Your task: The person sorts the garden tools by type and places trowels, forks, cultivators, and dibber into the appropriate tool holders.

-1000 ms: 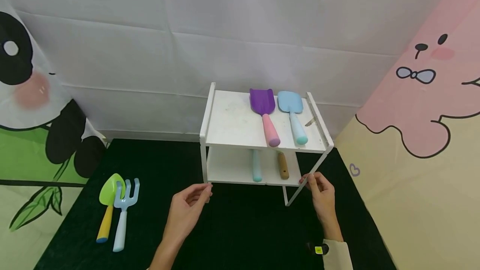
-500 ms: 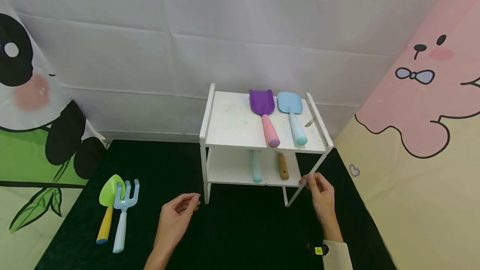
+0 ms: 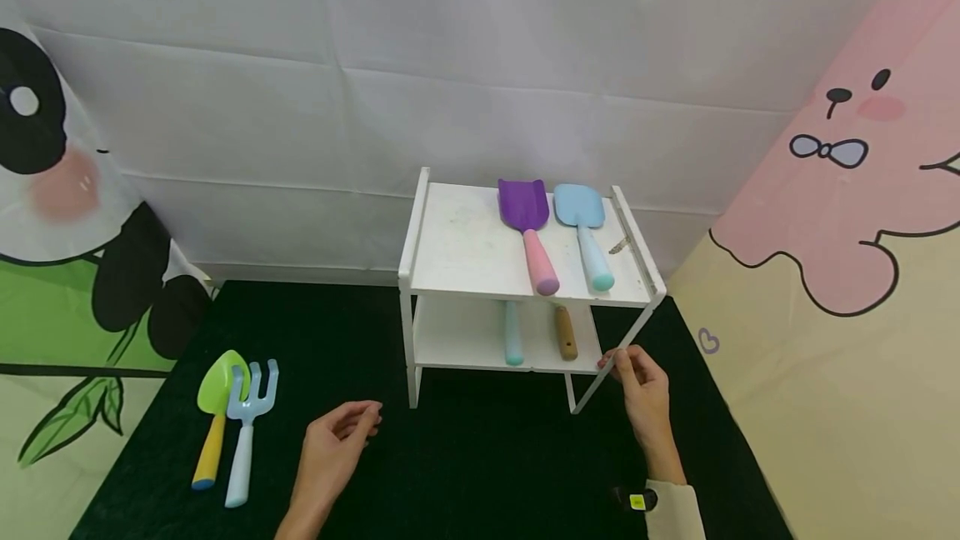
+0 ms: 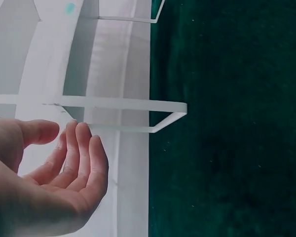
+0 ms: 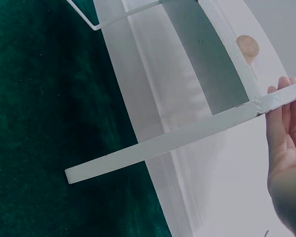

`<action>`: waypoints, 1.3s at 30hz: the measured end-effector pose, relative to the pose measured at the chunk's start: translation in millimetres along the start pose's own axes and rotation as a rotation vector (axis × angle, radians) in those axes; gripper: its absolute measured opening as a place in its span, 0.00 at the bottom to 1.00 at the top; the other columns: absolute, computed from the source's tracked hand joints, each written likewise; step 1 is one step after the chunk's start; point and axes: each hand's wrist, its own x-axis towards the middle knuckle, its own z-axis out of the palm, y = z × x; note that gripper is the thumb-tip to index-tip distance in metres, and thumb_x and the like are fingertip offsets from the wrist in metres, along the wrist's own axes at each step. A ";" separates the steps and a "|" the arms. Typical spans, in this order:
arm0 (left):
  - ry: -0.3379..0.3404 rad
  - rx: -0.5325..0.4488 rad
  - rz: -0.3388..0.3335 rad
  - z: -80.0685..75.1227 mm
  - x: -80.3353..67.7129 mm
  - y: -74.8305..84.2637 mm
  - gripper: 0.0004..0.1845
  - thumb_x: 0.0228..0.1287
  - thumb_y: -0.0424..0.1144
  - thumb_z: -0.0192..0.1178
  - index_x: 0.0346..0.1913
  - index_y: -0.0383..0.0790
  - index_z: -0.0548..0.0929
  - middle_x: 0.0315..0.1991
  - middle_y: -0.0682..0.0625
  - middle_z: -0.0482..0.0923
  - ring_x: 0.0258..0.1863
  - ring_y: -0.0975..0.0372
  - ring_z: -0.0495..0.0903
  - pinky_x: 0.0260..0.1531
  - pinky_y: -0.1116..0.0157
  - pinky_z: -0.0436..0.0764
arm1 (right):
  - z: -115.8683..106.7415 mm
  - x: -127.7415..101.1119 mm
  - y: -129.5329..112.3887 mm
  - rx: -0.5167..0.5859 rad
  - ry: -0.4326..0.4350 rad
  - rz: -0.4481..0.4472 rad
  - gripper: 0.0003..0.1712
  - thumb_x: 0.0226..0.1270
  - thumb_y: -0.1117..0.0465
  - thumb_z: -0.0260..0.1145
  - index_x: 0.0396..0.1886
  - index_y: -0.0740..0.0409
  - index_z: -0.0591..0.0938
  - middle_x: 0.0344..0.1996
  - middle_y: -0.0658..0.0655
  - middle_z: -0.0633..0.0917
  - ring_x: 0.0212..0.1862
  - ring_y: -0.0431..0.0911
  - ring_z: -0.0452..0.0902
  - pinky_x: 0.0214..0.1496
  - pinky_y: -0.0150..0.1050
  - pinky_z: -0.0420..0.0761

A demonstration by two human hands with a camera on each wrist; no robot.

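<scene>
Fingers [image 5: 276, 126] of the right hand [image 3: 647, 394] are gripping the right front leg [image 3: 636, 330] of the rack [image 3: 457, 248]; left hand [image 3: 330, 452] is hovering empty over the desk [image 3: 465, 473], loosely curled. Rack is standing toward the desk's far side, carrying purple [image 3: 523, 205] and blue scoops [image 3: 580, 205] on top. Judging it stiff, fairly light; scoops probably sliding if tilted. Favouring a level hold on both side frames.

A white two-tier shelf [image 3: 467, 244] stands upright on green cloth [image 3: 480, 465].
</scene>
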 end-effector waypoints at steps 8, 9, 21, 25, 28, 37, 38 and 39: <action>0.008 0.018 -0.050 -8.9 4.9 -17.8 0.16 0.78 0.41 0.57 0.57 0.33 0.81 0.48 0.41 0.84 0.47 0.49 0.84 0.46 0.53 0.85 | -0.2 -0.3 0.8 -0.002 0.001 -0.006 0.16 0.84 0.63 0.53 0.40 0.73 0.77 0.38 0.53 0.86 0.45 0.42 0.85 0.56 0.31 0.82; 0.010 0.022 -0.053 -10.6 5.3 -19.9 0.16 0.78 0.41 0.57 0.58 0.32 0.81 0.48 0.40 0.84 0.46 0.49 0.84 0.45 0.53 0.85 | -0.4 -0.2 0.8 -0.003 0.001 -0.007 0.16 0.84 0.63 0.53 0.40 0.73 0.77 0.39 0.53 0.86 0.45 0.42 0.85 0.56 0.31 0.82; 0.011 0.027 -0.123 -34.7 10.7 -46.9 0.20 0.79 0.44 0.55 0.61 0.30 0.78 0.51 0.36 0.82 0.47 0.49 0.83 0.44 0.57 0.85 | 0.1 -0.2 1.2 0.000 0.011 0.007 0.16 0.84 0.62 0.54 0.40 0.74 0.77 0.38 0.52 0.87 0.45 0.43 0.85 0.56 0.32 0.83; 0.034 0.043 -0.133 -39.9 12.4 -53.6 0.20 0.79 0.44 0.55 0.60 0.30 0.78 0.50 0.36 0.82 0.47 0.48 0.84 0.43 0.57 0.85 | 0.3 0.4 0.2 -0.002 0.010 0.004 0.16 0.84 0.62 0.53 0.40 0.74 0.77 0.38 0.52 0.87 0.45 0.43 0.84 0.56 0.32 0.82; 0.061 0.071 -0.125 -42.9 14.0 -58.9 0.18 0.80 0.41 0.54 0.60 0.30 0.78 0.50 0.35 0.83 0.47 0.48 0.84 0.41 0.61 0.85 | 0.1 0.8 0.2 -0.006 0.011 0.001 0.16 0.84 0.62 0.53 0.40 0.74 0.77 0.38 0.53 0.87 0.45 0.43 0.85 0.56 0.31 0.82; 0.189 0.177 -0.108 -52.5 17.8 -70.5 0.19 0.80 0.42 0.53 0.59 0.30 0.79 0.52 0.34 0.81 0.48 0.47 0.81 0.43 0.56 0.82 | -0.4 0.5 1.0 -0.006 0.003 0.001 0.17 0.84 0.63 0.53 0.41 0.76 0.76 0.39 0.54 0.86 0.45 0.42 0.85 0.56 0.31 0.82; 0.209 0.188 -0.108 -53.8 18.2 -71.7 0.19 0.80 0.43 0.53 0.59 0.30 0.79 0.51 0.34 0.81 0.48 0.47 0.81 0.44 0.53 0.82 | -0.2 0.4 0.9 -0.004 0.003 0.002 0.17 0.84 0.63 0.53 0.41 0.76 0.76 0.39 0.53 0.86 0.45 0.42 0.85 0.56 0.31 0.82; 0.229 0.196 -0.107 -55.2 18.7 -73.0 0.18 0.79 0.43 0.54 0.59 0.30 0.79 0.51 0.34 0.81 0.48 0.47 0.81 0.45 0.51 0.81 | 0.0 0.3 0.7 -0.005 0.004 0.005 0.17 0.84 0.63 0.53 0.41 0.76 0.76 0.39 0.53 0.86 0.45 0.42 0.85 0.56 0.31 0.82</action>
